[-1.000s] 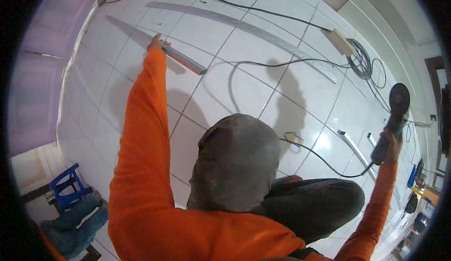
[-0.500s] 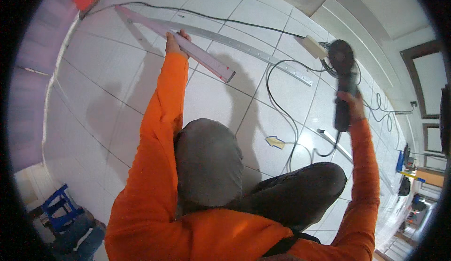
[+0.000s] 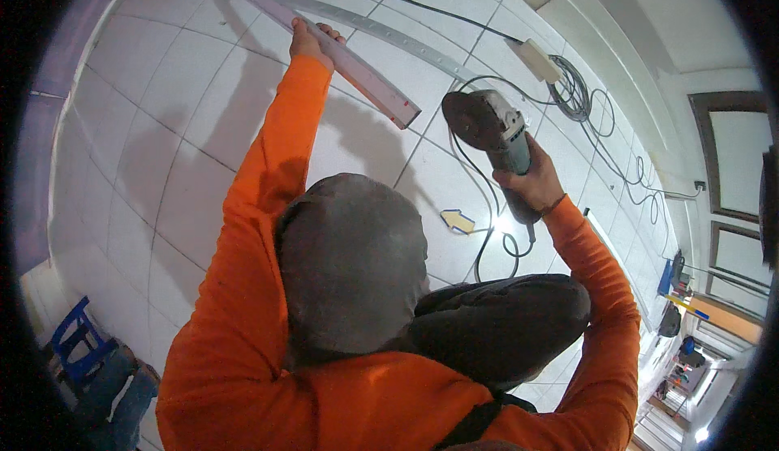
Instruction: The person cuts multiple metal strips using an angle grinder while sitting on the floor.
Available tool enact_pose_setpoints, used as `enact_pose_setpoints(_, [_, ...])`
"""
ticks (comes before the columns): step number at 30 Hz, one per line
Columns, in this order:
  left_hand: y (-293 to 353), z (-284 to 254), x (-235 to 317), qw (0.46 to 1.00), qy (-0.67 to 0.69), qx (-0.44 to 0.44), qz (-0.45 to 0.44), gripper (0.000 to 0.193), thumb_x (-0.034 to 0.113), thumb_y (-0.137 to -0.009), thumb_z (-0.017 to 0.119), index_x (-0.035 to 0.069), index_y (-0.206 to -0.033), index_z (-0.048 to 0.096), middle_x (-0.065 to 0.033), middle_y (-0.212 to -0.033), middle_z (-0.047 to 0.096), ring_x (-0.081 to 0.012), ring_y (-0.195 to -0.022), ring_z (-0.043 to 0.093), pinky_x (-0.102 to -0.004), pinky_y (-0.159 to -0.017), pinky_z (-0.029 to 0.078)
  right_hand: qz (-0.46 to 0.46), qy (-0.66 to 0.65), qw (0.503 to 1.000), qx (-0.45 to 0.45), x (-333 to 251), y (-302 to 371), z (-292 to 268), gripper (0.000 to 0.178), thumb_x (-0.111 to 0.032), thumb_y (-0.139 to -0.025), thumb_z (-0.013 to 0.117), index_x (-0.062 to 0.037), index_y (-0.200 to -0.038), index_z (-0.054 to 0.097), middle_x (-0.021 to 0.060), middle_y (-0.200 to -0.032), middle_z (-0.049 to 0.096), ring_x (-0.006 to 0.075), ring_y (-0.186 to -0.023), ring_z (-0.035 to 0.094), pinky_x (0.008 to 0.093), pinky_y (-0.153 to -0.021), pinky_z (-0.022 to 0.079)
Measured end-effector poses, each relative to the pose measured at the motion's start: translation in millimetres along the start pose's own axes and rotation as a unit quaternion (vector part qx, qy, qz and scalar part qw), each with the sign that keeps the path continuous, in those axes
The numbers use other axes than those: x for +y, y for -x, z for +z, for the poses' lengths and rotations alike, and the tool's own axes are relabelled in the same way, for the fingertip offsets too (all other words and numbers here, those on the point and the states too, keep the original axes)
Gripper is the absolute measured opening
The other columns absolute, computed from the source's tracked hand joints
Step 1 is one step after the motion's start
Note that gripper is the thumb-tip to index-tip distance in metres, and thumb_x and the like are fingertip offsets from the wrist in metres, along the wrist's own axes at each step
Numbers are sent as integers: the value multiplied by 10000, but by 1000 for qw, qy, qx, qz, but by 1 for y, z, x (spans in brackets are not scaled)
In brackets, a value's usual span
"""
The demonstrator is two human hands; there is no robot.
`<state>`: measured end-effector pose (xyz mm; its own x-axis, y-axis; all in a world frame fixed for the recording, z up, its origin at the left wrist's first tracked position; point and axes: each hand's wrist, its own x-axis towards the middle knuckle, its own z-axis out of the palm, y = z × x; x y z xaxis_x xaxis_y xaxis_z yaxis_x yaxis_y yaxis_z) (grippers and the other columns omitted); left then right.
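Angle grinder (image 3: 507, 144), head view: located toward two o'clock of the picture's centre, broad dark disc end pointing to eleven o'clock, pale grey gear head, greenish-grey body, black cord from the rear. Right hand (image 3: 535, 181) is closed around the body. Long bar (image 3: 369, 78), toward eleven o'clock: straight, pale with a pinkish cast, red marks near its closer end; it is gripped by the left hand (image 3: 315, 44). Bar end and grinder appear near each other, apart. Perforated strip (image 3: 398, 37) lies on the tiled floor (image 3: 203, 118), partly behind the bar.
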<state>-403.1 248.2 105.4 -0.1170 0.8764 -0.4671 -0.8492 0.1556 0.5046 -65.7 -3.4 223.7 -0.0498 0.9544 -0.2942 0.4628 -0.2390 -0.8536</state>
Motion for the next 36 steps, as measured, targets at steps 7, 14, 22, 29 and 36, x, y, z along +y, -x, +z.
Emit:
enact_pose_setpoints(7, [-7, -8, -3, 998, 21, -29, -49, 414, 522, -983, 361, 111, -969, 410, -63, -733, 489, -221, -599, 477, -409, -585, 439, -4, -5, 1000, -13, -4, 8, 11, 652, -183, -662, 787, 19, -1208, 494, 124, -1061, 630, 207, -950, 613, 321, -870, 485])
enact_pose_setpoints(14, [7, 1, -4, 1000, 17, -2, -26, 437, 531, -982, 349, 101, -931, 415, -58, -706, 480, -217, -578, 472, -405, -563, 427, 17, 28, 999, -17, -2, 4, 18, 641, -206, -661, 781, 21, -1189, 498, 142, -1022, 641, 219, -897, 631, 328, -825, 505])
enact_pose_setpoints(22, [14, 4, 1, 1000, 26, 1, -9, 433, 519, -987, 349, 99, -903, 413, -51, -691, 470, -209, -571, 464, -397, -565, 428, 21, 39, 999, -20, -7, 3, 22, 650, -197, -662, 784, 25, -1196, 488, 152, -1053, 634, 229, -930, 627, 337, -847, 504])
enact_pose_setpoints(29, [18, 9, 1, 999, 24, 15, -19, 463, 533, -982, 353, 88, -876, 418, -51, -695, 471, -208, -568, 458, -391, -566, 428, 44, 19, 999, -22, -18, 6, 24, 690, -162, -673, 784, 31, -1245, 451, 161, -1102, 613, 237, -984, 612, 337, -888, 491])
enact_pose_setpoints(36, [16, 6, 0, 999, 27, -11, -27, 384, 496, -1001, 328, 123, -944, 399, -59, -690, 478, -215, -583, 460, -384, -566, 411, 45, 30, 998, -20, -9, 4, 22, 693, -158, -676, 786, 32, -1248, 445, 159, -1100, 613, 229, -977, 612, 327, -886, 490])
